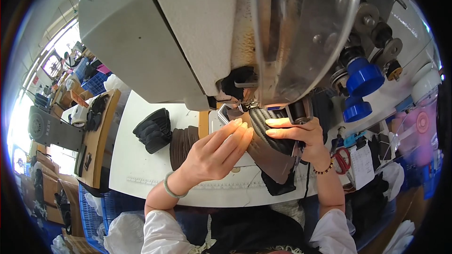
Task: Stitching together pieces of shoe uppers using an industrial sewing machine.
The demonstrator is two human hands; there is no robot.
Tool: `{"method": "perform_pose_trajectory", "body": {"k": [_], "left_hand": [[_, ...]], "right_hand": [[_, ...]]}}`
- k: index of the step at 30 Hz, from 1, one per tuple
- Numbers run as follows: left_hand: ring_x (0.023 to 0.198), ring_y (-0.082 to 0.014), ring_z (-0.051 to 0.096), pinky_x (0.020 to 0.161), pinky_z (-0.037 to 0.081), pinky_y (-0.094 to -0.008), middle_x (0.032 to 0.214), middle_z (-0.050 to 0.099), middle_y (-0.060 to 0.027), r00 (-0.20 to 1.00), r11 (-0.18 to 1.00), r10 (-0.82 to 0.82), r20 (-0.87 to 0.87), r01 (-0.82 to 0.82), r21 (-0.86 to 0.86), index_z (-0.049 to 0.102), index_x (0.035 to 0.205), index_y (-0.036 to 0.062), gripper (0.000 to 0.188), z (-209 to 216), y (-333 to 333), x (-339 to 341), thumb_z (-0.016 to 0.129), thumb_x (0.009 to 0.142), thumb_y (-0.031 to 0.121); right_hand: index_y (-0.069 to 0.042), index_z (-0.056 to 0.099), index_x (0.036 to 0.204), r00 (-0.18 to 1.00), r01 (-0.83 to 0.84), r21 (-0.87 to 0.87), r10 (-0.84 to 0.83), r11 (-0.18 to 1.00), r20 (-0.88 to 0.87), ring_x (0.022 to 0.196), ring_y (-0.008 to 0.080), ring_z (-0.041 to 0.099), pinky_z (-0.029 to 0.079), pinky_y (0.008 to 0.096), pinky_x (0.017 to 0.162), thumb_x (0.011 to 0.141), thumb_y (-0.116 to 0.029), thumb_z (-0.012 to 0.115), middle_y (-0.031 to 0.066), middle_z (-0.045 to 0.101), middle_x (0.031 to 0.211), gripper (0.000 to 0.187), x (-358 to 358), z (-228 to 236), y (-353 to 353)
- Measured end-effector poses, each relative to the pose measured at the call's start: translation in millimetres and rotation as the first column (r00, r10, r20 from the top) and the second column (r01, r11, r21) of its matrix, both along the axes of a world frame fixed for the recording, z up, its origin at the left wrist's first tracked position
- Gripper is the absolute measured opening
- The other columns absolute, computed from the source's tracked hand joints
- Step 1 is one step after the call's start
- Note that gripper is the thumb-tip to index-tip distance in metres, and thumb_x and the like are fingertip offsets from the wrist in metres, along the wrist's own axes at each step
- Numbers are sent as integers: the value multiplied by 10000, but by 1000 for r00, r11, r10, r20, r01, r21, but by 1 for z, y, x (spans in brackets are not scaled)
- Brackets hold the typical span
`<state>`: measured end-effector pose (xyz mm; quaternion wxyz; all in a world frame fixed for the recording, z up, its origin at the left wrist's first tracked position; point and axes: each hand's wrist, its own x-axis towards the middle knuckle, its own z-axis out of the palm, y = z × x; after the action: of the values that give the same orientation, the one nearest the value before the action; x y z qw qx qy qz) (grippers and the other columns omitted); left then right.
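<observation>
Under the needle area of a large grey sewing machine point(188, 33) lies a black ridged padded piece point(263, 124) with a smooth brown panel point(270, 157) beside it. My left hand point(214, 153) is closed, its fingertips pinching the edge of this work near the needle. From the other side my right hand point(303, 136) grips the black piece, two fingers stretched across its ridges. A slim dark metal tool point(297, 153), perhaps thread snips, shows by the right palm; its hold is partly hidden. More black material point(278, 186) hangs below the panel.
On the white table point(141, 169) a stack of black padded pieces point(153, 129) and brown strips point(182, 146) sit left of my hands. Red-handled scissors point(342, 160) and a paper sheet point(361, 167) lie right. A blue crate point(92, 216) stands lower left.
</observation>
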<state>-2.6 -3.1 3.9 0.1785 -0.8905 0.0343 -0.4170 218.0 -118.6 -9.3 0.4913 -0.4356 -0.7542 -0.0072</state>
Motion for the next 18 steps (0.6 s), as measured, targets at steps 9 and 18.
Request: {"method": "perform_pose_trajectory", "body": {"k": [9,18], "left_hand": [[890,-225,665,657,562,-274,969,622,-81,998,998,-17,58,21,-62,679,1029,-13,374,-8,8,4,666,659,36],[803,-262,665,662,553,-308,935,659,-144,989,874,27,142,46,-485,643,1054,-21,440,-11,-2,3,705,619,-8]], "right_hand": [[-48,739,994,998,57,12,-57,998,-14,996,311,682,522,343,875,673,-134,672,153,706,1068,339,-2,-4,4],[-185,726,1027,981,98,227,-133,969,142,744,149,598,484,271,632,635,-151,699,-21,683,1108,395,-2,-4,8]]}}
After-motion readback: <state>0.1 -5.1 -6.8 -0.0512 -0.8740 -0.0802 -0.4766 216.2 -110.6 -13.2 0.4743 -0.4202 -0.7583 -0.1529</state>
